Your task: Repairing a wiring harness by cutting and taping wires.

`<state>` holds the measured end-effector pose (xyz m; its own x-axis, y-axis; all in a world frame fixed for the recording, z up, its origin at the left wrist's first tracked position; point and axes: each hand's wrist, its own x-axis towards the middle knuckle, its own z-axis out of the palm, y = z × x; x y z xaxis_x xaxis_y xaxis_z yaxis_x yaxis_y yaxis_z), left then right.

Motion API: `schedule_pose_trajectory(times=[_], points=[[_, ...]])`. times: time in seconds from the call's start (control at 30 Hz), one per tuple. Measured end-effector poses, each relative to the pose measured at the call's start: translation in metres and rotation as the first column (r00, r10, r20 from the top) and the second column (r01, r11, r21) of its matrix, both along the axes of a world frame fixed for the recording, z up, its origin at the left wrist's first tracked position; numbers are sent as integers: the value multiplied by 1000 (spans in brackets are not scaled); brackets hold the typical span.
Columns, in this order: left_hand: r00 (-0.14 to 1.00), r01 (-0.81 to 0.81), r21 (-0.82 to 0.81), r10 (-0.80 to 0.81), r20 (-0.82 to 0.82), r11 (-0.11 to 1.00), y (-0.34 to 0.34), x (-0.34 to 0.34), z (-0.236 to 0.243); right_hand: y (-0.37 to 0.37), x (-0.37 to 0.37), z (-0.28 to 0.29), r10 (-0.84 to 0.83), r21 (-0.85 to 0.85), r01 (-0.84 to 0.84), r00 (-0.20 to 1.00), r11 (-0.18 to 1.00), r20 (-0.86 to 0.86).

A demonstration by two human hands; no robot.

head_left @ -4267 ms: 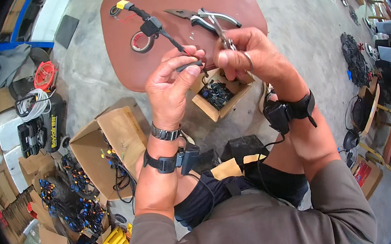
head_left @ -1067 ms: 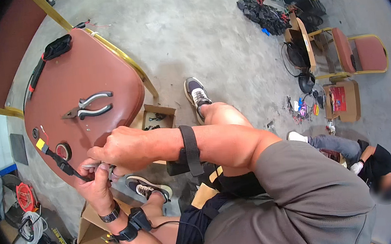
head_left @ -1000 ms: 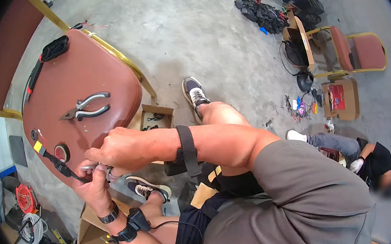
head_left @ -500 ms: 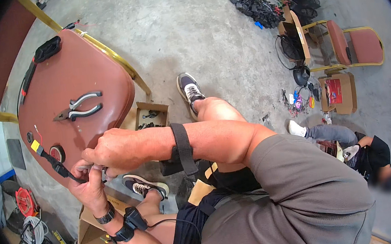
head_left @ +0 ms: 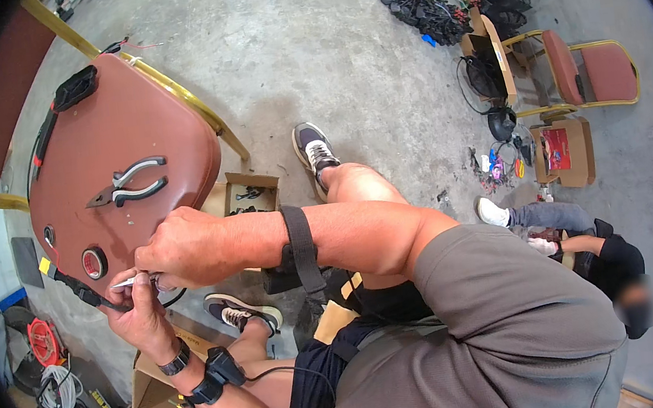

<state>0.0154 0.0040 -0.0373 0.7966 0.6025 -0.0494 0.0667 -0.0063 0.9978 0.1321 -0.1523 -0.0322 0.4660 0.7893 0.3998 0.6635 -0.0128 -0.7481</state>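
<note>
My left hand (head_left: 137, 312) is closed around a black cable (head_left: 85, 293) with a yellow-tipped end, which sticks out to the left over the chair seat's near edge. Between my fingertips shows a small whitish, pointed piece (head_left: 124, 283), too small to name. My right hand (head_left: 190, 248) meets the left one with its fingers pinched; its own fingers hide what they grip. A bend of black cable (head_left: 176, 298) comes out below it. Slightly open grey-and-black pliers (head_left: 131, 182) and a roll of tape (head_left: 95, 263) with a red core lie on the reddish-brown chair seat (head_left: 148, 119).
A black-and-red tool (head_left: 45, 139) lies at the seat's far left. Cardboard boxes stand on the floor, one small box (head_left: 269, 180) beside the chair and one (head_left: 147, 385) below my left arm. Another person (head_left: 606, 253) sits at the right, near an empty-seated chair (head_left: 610, 75).
The yellow-tipped cable has shifted down and left. The whitish piece now shows between my fingertips, and a bend of cable appears below my right hand. Both hands stay together.
</note>
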Motion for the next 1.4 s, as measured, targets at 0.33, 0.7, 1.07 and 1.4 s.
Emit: schedule_pose_trajectory(times=[0.33, 0.7, 1.07, 1.4], points=[[989, -146, -19, 146, -3, 989, -10, 7, 11, -1, 17, 4, -24, -99, 36, 992, 994, 124], [988, -43, -267, 80, 132, 963, -1, -1, 10, 13, 21, -4, -96, -75, 109, 981, 991, 166], [939, 201, -437, -44, 342, 877, 6, -3, 4, 14, -3, 12, 101, -4, -108, 944, 994, -316], [862, 315, -507, -20, 506, 802, 7, -1, 4, 10, -5, 10, 176, -51, -221, 879, 974, -444]])
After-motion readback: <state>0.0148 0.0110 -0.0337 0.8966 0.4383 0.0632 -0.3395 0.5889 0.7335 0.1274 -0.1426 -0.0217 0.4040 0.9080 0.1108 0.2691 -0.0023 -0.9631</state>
